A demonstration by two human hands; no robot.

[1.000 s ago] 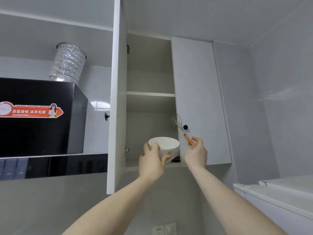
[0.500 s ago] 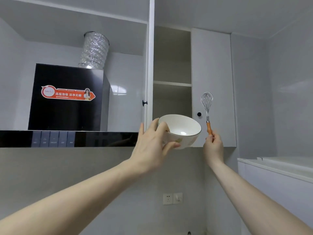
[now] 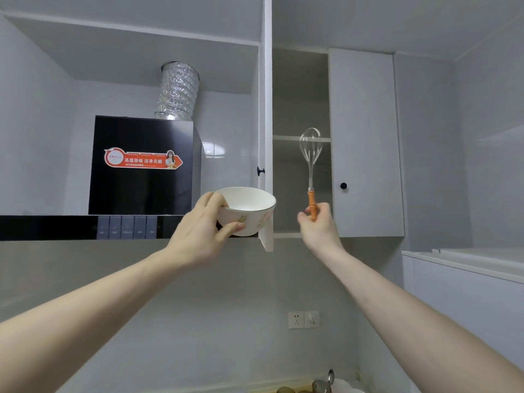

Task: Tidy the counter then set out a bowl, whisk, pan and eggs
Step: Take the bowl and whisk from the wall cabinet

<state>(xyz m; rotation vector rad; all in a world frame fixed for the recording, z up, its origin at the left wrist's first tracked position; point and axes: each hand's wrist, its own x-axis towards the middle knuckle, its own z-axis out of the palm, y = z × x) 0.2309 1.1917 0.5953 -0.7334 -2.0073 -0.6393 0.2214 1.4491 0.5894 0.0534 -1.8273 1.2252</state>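
Compared with half a second back, I've brought both arms a little lower and further out from the cupboard, and my view has swung right, so the open cabinet door [image 3: 266, 123] now stands edge-on near the middle of the picture with the bowl in front of its lower end. My left hand [image 3: 208, 231] grasps the white bowl [image 3: 249, 209] by its side, fingers over the near rim and thumb beneath, the bowl tipped slightly so its inside shows. My right hand [image 3: 319, 225] pinches the orange handle of the whisk [image 3: 311, 163], which stands upright with its wire head level with the cupboard's middle shelf [image 3: 286, 138]; earlier it sat against the closed door [image 3: 365, 143] to the right, now it shows in front of the open compartment. Bowl and whisk are apart, both in the air. Left of the cupboard hangs a black range hood [image 3: 141, 191] with a red sticker [image 3: 143, 158] and a silver duct [image 3: 178, 90] rising from its top. The walls are pale grey tile, with a pair of sockets [image 3: 303, 319] low on the back wall. A white appliance top [image 3: 465, 259] sits at the right, and something metallic [image 3: 323, 385] that I cannot identify shows at the bottom edge.
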